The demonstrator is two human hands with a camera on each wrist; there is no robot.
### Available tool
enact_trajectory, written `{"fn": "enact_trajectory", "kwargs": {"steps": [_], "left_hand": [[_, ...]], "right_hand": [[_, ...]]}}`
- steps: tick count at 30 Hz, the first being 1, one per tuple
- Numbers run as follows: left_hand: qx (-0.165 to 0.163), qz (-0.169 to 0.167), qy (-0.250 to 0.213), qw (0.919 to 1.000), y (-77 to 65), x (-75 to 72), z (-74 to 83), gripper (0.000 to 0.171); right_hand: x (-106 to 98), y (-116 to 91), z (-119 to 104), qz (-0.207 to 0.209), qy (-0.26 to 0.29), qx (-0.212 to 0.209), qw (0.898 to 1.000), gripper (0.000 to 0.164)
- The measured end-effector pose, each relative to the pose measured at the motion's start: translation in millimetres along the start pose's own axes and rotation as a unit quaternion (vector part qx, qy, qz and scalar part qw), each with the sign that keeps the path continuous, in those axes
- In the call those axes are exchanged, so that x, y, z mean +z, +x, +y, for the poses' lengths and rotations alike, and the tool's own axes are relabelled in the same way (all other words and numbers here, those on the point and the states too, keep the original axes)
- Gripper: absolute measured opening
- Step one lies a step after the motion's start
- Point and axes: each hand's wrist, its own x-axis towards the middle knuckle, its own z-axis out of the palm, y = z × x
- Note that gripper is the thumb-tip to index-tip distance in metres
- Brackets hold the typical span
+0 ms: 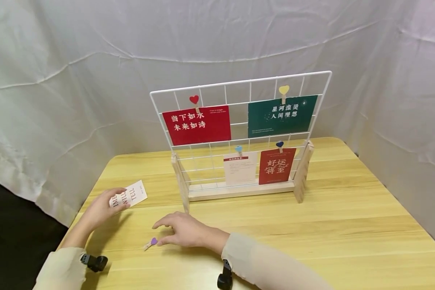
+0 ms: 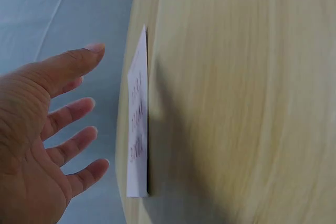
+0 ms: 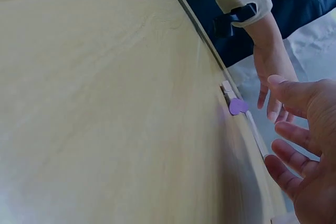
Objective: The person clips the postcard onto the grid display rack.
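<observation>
My left hand (image 1: 105, 206) is over a white card (image 1: 138, 192) with red lettering that lies on the table. In the left wrist view the thumb and fingers (image 2: 84, 137) are spread, with a gap between them and the card (image 2: 137, 124). A small wooden clothespin with a purple heart (image 1: 154, 241) lies on the table, just off the thumb of my right hand (image 1: 188, 230). The right wrist view shows that hand (image 3: 315, 145) with loosely bent fingers and nothing between them, close to the purple-heart clothespin (image 3: 238, 106).
A white wire grid (image 1: 239, 83) stands in a wooden base (image 1: 239, 194). Heart clothespins hold a red card (image 1: 203, 135), a green card (image 1: 264, 123), a white card (image 1: 241, 173) and a smaller red card (image 1: 277, 173) on it. Pale curtains (image 1: 217, 36) surround the table.
</observation>
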Motion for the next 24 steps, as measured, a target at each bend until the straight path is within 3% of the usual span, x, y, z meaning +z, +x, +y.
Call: {"fn": "enact_trajectory", "kwargs": {"steps": [13,24], "left_hand": [[-0.026,-0.038,-0.027,0.9986,9.4,1.7,-30.0,0.069],[-0.032,-0.044,0.005,0.9985,16.1,2.2,-45.5,0.080]], "right_hand": [[15,18,-4,-0.018,0.001,0.014,1.000,0.049],[22,25,-5,-0.022,-0.004,0.010,1.000,0.045]]}}
